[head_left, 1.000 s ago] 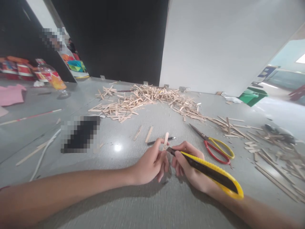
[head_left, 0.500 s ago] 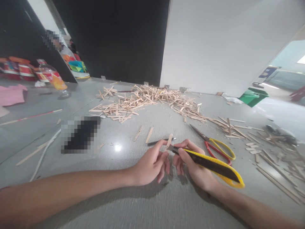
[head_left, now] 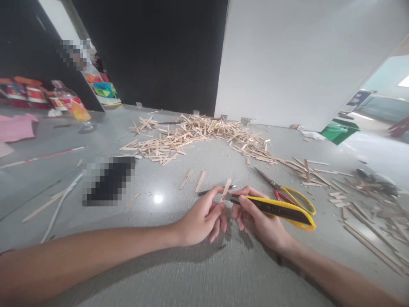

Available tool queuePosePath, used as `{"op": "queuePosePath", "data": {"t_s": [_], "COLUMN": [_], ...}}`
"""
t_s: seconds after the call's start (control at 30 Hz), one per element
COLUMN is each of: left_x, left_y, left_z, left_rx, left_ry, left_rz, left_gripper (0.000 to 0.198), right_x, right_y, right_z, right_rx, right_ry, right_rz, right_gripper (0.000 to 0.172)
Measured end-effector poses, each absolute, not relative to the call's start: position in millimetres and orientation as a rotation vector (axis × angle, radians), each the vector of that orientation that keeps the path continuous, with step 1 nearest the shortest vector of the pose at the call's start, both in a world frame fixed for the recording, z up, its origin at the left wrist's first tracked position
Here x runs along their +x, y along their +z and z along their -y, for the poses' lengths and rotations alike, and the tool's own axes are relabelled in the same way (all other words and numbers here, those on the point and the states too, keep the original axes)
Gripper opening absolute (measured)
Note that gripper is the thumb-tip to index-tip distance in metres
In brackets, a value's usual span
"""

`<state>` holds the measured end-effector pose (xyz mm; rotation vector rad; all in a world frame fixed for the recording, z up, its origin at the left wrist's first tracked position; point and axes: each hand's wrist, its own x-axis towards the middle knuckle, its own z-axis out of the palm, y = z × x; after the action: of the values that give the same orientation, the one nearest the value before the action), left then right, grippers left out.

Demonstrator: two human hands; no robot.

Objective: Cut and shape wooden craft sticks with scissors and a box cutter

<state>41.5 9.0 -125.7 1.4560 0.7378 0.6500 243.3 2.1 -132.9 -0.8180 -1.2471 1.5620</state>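
Note:
My left hand (head_left: 204, 217) is closed, pinching a short wooden craft stick (head_left: 227, 186) that points up from the fingers. My right hand (head_left: 260, 219) is wrapped round a yellow and black utility knife (head_left: 277, 209), its handle slanting down to the right. The knife's blade (head_left: 227, 196) meets the lower part of the stick, close to my left fingertips. Behind the hands a dark pen (head_left: 209, 192) lies on the grey table (head_left: 179, 277), partly hidden by my left hand. Two craft stick pieces, one a cut stick (head_left: 200, 181), lie just beyond.
Scissors with red and yellow handles (head_left: 292, 196) lie right of my right hand. A heap of craft sticks (head_left: 198, 132) spreads along the back by the panels. More wood strips (head_left: 373, 230) cover the right side. At left are a cable (head_left: 59, 209), a bottle (head_left: 75, 106) and a blurred-out dark object (head_left: 110, 181).
The rear end of the utility knife has swung up and slightly left, so the handle lies flatter and covers more of the scissors' red handle. My left hand stays nearly still with the stick.

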Motion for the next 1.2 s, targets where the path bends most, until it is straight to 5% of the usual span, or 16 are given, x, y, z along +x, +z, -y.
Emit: {"op": "queuePosePath", "data": {"t_s": [0.4,0.57,0.8,1.0,1.2], "left_x": [41,43,56,70,61], "left_y": [-120,-118,-108,-89,-77], "left_z": [-3,3,14,15,-2], "left_rx": [1.471,1.641,2.001,2.068,2.016], "left_ry": [0.725,0.836,0.875,0.94,0.995], "left_rz": [-0.801,-0.881,-0.88,-0.974,-0.977], "left_gripper": [0.045,0.054,0.017,0.054,0.051], "right_x": [245,247,232,201,203], "right_y": [-122,-98,-71,-50,-24], "right_z": [-14,-24,-27,-24,-20], "right_rx": [-0.759,-0.72,-0.705,-0.671,-0.657], "right_ry": [1.694,1.653,1.581,1.659,1.627], "right_rz": [0.785,0.509,0.365,0.311,0.25], "right_gripper": [0.041,0.035,0.02,0.027,0.036]}}
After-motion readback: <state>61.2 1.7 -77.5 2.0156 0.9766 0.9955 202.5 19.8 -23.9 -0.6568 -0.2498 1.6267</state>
